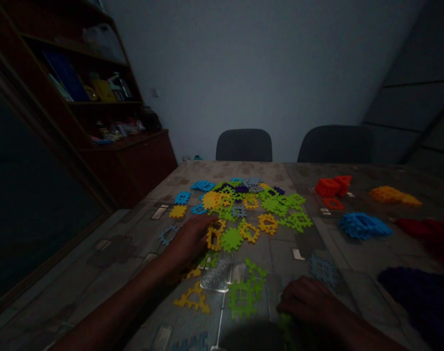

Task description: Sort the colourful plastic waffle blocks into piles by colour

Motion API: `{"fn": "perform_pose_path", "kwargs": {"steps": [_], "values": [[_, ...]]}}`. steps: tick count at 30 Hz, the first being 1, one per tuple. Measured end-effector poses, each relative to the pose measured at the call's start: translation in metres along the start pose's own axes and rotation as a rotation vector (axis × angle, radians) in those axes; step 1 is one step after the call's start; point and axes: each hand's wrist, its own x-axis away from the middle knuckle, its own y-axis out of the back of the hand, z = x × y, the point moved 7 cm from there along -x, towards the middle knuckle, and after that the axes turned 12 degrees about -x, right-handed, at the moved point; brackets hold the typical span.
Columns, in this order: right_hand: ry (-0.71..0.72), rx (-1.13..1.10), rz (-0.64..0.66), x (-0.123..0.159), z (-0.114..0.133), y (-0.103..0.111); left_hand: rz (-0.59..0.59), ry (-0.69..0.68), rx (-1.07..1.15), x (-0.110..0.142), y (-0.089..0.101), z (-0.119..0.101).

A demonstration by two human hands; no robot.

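Observation:
Flat toothed puzzle tiles in yellow, green, blue and purple lie scattered in a loose pile (251, 202) across the middle of the patterned table (134, 229). My left hand (187, 240) reaches over the pile's near edge, its fingers stretched out flat on a yellow tile (214, 235) beside a green one (231, 239). My right hand (305, 300) rests low at the near edge with its fingers curled down, close to a green tile (243, 295). What lies under those fingers is too dark to make out.
Sorted heaps sit at the right: red (333, 186), orange (393, 195), blue (364, 225), dark red (430, 234) and dark purple (422, 297). Two dark chairs (244, 145) stand at the far side. A wooden shelf unit (97, 97) stands at the left.

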Motion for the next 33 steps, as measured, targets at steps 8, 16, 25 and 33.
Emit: {"fn": "perform_pose_path", "kwargs": {"steps": [8, 16, 25, 33], "values": [[0.034, -0.008, 0.103, 0.001, 0.006, -0.001, -0.07, -0.15, 0.008, -0.004, 0.007, -0.032], [0.008, 0.042, 0.098, -0.001, 0.029, 0.019, 0.057, -0.275, 0.024, 0.02, 0.009, -0.085], [-0.056, -0.018, 0.183, -0.004, 0.035, 0.032, 0.355, -0.145, -0.046, 0.058, -0.027, -0.102], [-0.07, 0.046, 0.184, -0.009, 0.043, 0.036, 0.377, -0.107, -0.015, 0.069, -0.031, -0.104]]}}
